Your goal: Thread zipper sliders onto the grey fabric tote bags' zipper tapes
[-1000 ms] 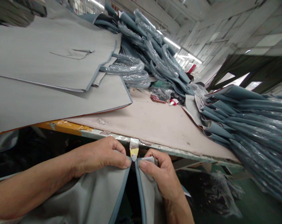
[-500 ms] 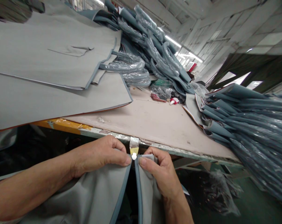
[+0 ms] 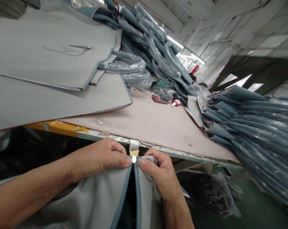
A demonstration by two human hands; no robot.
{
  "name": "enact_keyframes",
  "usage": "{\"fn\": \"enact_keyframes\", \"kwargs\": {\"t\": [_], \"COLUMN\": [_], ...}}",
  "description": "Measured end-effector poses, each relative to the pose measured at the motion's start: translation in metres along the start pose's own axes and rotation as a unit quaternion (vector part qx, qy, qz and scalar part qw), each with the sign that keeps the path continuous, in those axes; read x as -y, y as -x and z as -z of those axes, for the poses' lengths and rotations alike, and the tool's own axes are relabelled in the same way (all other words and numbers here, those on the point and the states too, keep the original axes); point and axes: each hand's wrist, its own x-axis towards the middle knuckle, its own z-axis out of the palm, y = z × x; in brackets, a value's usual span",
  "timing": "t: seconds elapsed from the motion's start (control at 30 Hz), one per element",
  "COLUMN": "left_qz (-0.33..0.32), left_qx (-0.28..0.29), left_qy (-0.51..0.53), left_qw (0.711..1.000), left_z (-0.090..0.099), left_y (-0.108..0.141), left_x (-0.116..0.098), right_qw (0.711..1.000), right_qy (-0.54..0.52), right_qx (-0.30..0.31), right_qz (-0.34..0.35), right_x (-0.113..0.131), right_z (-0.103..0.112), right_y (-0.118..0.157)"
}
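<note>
My left hand [image 3: 108, 156] pinches the top edge of a grey fabric panel [image 3: 96, 194] with blue-grey edging. Opposite it, my right hand [image 3: 159, 165] pinches a second grey edged piece [image 3: 146, 194] between thumb and fingers. The two edges come close at the top and spread apart lower down, with a dark gap between. Right between my fingertips sits a small white rounded piece [image 3: 134, 159], at the end of a metal-and-yellow tab [image 3: 134, 148] fixed to the table's front edge. Whether the fabric touches the white piece I cannot tell.
Large grey sheets with blue edging [image 3: 50, 63] cover the table [image 3: 155, 124] on the left. Plastic-wrapped blue-grey bundles [image 3: 155, 51] are heaped behind, and more folded ones [image 3: 260, 127] lie at right. A red calculator-like object [image 3: 160, 99] and a red-and-white bottle [image 3: 176, 103] lie at the back.
The whole view has shifted slightly, so everything appears a little further left. Both hands keep their pinch on the fabric edges, with my left fingertips slightly closer to the white piece.
</note>
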Motion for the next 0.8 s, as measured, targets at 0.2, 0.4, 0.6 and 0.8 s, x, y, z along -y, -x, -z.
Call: {"fn": "enact_keyframes", "kwargs": {"t": [0.2, 0.4, 0.6, 0.8], "left_qz": [-0.016, -0.017, -0.007, -0.017], "left_qx": [-0.006, -0.012, -0.035, -0.034], "left_qy": [0.0, -0.008, 0.003, -0.013], "left_qw": [1.0, 1.0, 0.999, 0.999], "left_z": [0.0, 0.0, -0.003, -0.002], "left_y": [0.0, -0.001, 0.003, 0.001], "left_x": [0.002, 0.001, 0.002, 0.001], "right_qw": [1.0, 1.0, 0.998, 0.999], "right_qy": [-0.01, -0.007, 0.034, 0.027], "right_qx": [-0.003, -0.004, -0.049, -0.038], "right_qz": [0.001, 0.003, 0.018, 0.025], "right_x": [0.0, 0.002, 0.007, 0.006], "right_z": [-0.002, -0.003, -0.01, -0.011], "right_y": [0.0, -0.001, 0.004, 0.003]}}
